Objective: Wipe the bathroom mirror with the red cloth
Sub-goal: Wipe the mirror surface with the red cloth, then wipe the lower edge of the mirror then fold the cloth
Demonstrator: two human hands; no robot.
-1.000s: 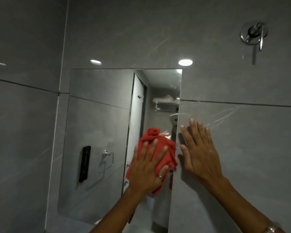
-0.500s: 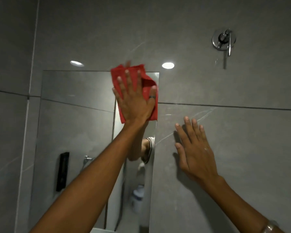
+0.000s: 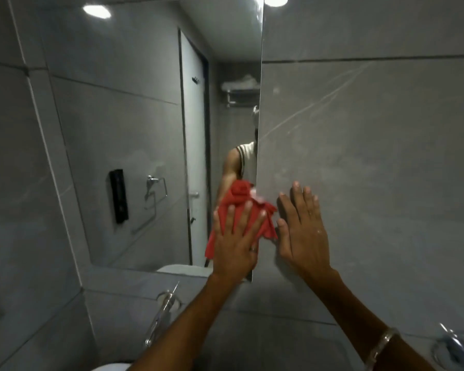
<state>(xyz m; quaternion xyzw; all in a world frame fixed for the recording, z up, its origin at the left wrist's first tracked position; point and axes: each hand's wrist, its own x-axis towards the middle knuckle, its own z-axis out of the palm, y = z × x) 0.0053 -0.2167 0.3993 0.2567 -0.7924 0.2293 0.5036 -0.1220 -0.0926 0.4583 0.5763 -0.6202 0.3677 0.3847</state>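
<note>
Flat against the glass, the left fingers (image 3: 248,210) are spread wide and pressed onto the red cloth (image 3: 241,199), not pinching it; a ring sits on one of them. The left hand (image 3: 235,242) covers the cloth's lower middle, while bunched folds stick out above the fingertips and a loose corner hangs down at the hand's left side. The cloth lies on the mirror (image 3: 134,116) at its lower right corner, and its right edge spills just past the mirror's edge onto the wall tile (image 3: 373,156).

Just beside it, the right fingers (image 3: 303,199) are held close together and laid flat on the tile, the thumb almost touching the cloth's right edge. The right hand (image 3: 304,234) grips nothing; it rests open-palmed on the wall. A clear bangle (image 3: 381,349) circles the right wrist.

Reflected in the mirror are grey tiles, a pale door, a black holder, a chrome towel ring, a high rack with folded white towels on it, and part of the person's arm and sleeveless top.

Below the mirror a chrome tap (image 3: 161,314) juts out from the wall, and a white rim shows at the bottom edge. At the lower right a wire ring holder (image 3: 456,349) on the wall carries something bluish; it is too blurred to tell what.
</note>
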